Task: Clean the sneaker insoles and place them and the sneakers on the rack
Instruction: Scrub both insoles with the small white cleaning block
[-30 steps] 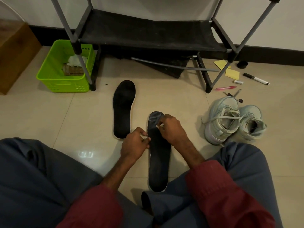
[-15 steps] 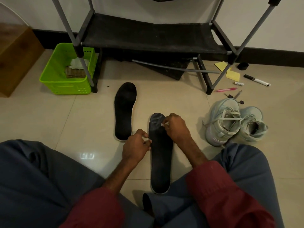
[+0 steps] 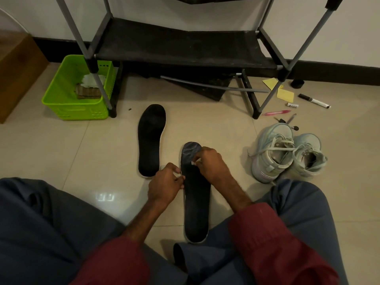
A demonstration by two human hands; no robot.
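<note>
The left sleeve (image 3: 115,264) and the right sleeve (image 3: 277,247) are dark red, of soft, creased cloth, and the right one is gathered at its cuff. Both stop partway up the arms. The trousers (image 3: 41,227) are loose, slate blue, lying in broad folds. The left hand (image 3: 164,187) and right hand (image 3: 212,164) are bare.

The tiled floor (image 3: 82,161) before you carries the near insole (image 3: 196,212) between your knees and the far insole (image 3: 151,140) beyond, to its left. The sneakers (image 3: 287,153) stand at right; a green basket (image 3: 78,108), the rack (image 3: 181,46), yellow notes (image 3: 285,94) and a marker (image 3: 314,101) lie farther off.
</note>
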